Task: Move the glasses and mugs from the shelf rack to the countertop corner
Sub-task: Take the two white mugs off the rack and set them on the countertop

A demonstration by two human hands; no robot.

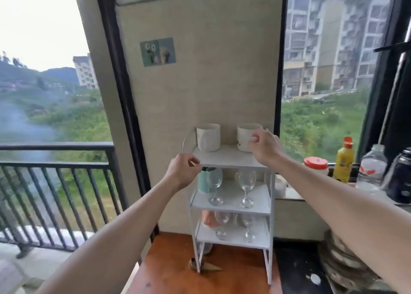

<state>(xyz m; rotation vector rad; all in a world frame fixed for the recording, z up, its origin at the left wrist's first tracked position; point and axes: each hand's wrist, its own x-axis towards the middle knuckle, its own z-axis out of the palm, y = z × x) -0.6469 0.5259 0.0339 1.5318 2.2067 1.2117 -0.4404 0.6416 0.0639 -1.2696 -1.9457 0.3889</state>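
A white three-tier shelf rack (231, 158) stands on a wooden countertop (173, 271). On its top shelf sit two white mugs, one at the left (208, 136) and one at the right (244, 135). My right hand (264, 145) has its fingers closed on the right mug's side. My left hand (183, 171) pinches at the top shelf's front left corner, on what looks like the stem of a clear glass (185, 143), of which only a faint curved rim shows. Two wine glasses (245, 183) and a teal mug (202, 182) stand on the middle shelf. Two more glasses (222, 224) and a pink mug (209, 220) are on the bottom shelf.
A black railing (55, 166) and an open balcony lie to the left. On the sill at right stand a red-lidded jar (315, 166), a yellow bottle (343, 160), a clear plastic bottle (371, 169) and a dark jar (400, 175). Stacked plates (342, 262) sit at lower right.
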